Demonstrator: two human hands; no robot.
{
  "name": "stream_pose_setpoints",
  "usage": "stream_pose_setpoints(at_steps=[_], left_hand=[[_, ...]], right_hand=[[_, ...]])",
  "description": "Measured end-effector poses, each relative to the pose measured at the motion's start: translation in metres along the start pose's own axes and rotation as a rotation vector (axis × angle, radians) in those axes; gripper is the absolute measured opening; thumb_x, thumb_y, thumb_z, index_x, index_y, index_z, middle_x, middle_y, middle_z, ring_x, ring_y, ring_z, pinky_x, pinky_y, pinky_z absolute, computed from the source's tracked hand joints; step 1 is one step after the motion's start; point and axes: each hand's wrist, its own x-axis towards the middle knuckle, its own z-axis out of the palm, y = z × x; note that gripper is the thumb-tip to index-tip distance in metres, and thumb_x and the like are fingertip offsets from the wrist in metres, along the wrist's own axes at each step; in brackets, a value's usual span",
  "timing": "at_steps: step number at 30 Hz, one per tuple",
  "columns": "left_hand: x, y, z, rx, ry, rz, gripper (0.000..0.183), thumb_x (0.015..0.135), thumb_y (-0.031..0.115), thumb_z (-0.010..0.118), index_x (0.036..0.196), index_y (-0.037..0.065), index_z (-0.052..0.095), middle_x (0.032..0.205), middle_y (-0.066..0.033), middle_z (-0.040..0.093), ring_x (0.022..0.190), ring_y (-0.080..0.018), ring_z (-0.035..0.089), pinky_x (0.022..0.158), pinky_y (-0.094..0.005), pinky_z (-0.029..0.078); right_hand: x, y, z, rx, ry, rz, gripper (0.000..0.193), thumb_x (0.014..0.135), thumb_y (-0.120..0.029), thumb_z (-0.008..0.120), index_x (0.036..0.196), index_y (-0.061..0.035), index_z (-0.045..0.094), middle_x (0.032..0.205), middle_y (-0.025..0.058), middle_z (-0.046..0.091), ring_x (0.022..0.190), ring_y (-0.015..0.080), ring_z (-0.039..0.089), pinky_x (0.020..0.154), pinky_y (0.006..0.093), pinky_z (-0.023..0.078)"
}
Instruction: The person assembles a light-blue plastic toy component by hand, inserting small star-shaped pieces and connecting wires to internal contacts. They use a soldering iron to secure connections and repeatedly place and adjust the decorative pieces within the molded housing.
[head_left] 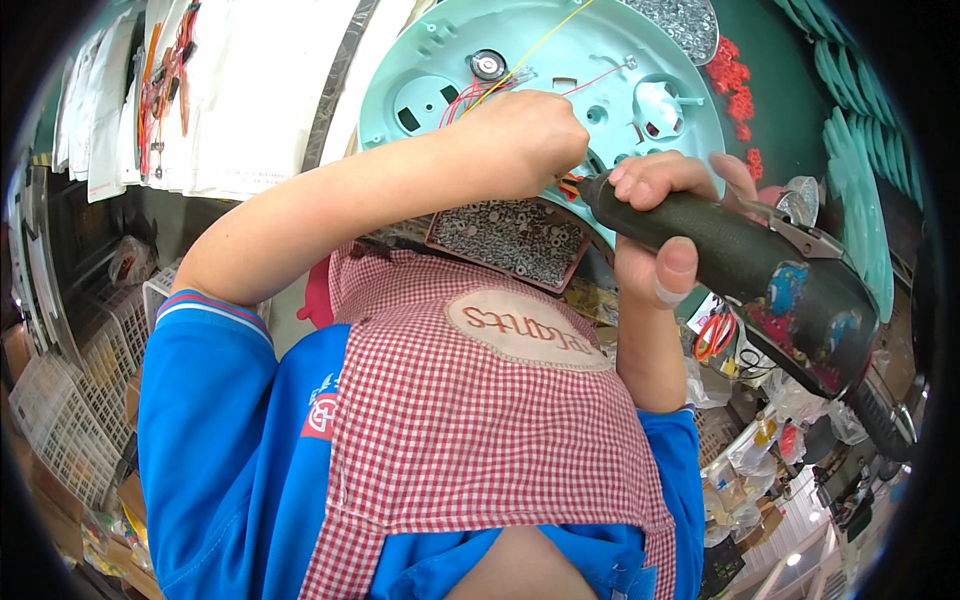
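Observation:
My left hand (530,145) is closed in a fist over the near part of a round teal plastic shell (545,85). Whatever it grips is mostly hidden; a bit of orange and black (569,187) shows below the fist. My right hand (660,190) is wrapped round a dark green electric screwdriver (730,245) with colourful stickers, its nose pointing at the left fist. Inside the shell lie a black round speaker (488,65) and thin red wires (462,100). One yellow wire (530,57) runs from beside the left fist across the shell's far rim.
A tray of small screws (515,240) sits between the shell and my apron. Behind is a metal bowl of screws (685,22), with red small parts (732,85) beside it. Teal curved parts (858,200) are stacked at right. White sheets (235,90) with wires lie at left.

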Motion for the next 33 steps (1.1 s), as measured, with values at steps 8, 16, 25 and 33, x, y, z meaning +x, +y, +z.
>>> stream_pose_setpoints(at_steps=[8,16,25,33], left_hand=[[-0.018,0.007,-0.013,-0.062,0.258,0.143,0.014,0.066,0.016,0.075,0.073,0.005,0.071,0.075,-0.0025,0.063,0.081,-0.0226,0.060,0.070,-0.0365,0.052],[-0.041,0.005,-0.010,-0.014,0.464,0.053,0.015,0.065,0.016,0.079,0.072,0.007,0.070,0.073,-0.0006,0.064,0.074,-0.0200,0.061,0.066,-0.0317,0.052],[-0.057,-0.005,-0.012,-0.035,0.401,-0.073,0.010,0.071,0.012,0.074,0.079,0.006,0.071,0.078,-0.0038,0.062,0.080,-0.0234,0.060,0.072,-0.0349,0.051],[-0.057,-0.007,-0.009,-0.084,0.412,-0.060,0.009,0.074,0.013,0.072,0.079,0.006,0.070,0.080,-0.0035,0.062,0.081,-0.0241,0.060,0.073,-0.0365,0.050]], right_hand=[[0.017,-0.017,-0.007,0.118,-0.189,-0.137,0.091,0.082,-0.055,0.070,0.144,-0.0020,0.031,0.083,0.0078,0.058,0.075,0.0204,0.056,0.072,0.0390,0.050],[0.020,-0.018,0.011,0.109,-0.191,-0.078,0.092,0.081,-0.056,0.069,0.144,-0.0015,0.030,0.084,0.0074,0.058,0.076,0.0212,0.056,0.073,0.0390,0.050],[0.014,-0.002,0.025,-0.010,-0.179,0.107,0.101,0.069,-0.054,0.084,0.132,0.0058,0.032,0.084,0.0094,0.064,0.082,0.0219,0.064,0.085,0.0392,0.053],[0.014,-0.005,0.018,-0.126,-0.293,0.187,0.090,0.070,-0.052,0.084,0.126,0.0020,0.039,0.087,0.0078,0.064,0.089,0.0209,0.063,0.091,0.0349,0.049]])
